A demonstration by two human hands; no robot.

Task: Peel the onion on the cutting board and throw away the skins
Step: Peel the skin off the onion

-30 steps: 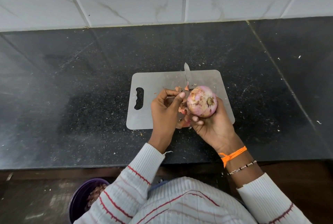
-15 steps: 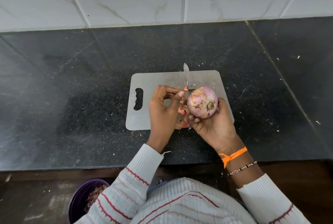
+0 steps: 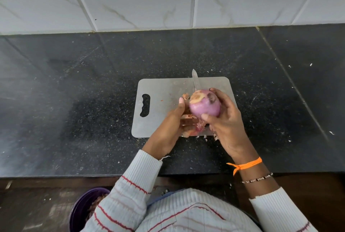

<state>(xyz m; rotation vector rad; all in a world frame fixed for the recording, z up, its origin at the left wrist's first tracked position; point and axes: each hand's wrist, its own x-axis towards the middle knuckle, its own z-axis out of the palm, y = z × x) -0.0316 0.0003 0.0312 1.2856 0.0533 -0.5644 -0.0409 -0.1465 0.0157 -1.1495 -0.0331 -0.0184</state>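
Note:
My right hand (image 3: 226,119) grips a purple onion (image 3: 205,105) and holds it just above the grey cutting board (image 3: 162,105). The onion is mostly bare, with a tan patch on its upper left. My left hand (image 3: 170,121) sits against the onion's left side, thumb raised at the tan patch, fingers curled under it around pinkish skin (image 3: 190,119). Loose skins (image 3: 188,133) lie at the board's front edge below both hands.
A knife blade (image 3: 195,80) lies on the board's far edge behind the onion. A purple bin (image 3: 82,207) holding skins stands on the floor at lower left. The board lies on a black speckled counter (image 3: 74,101) littered with skin flecks, with a tiled wall behind.
My right hand has turned the onion, so its root end no longer faces me and smooth purple flesh shows. My left hand has dropped lower and under the onion.

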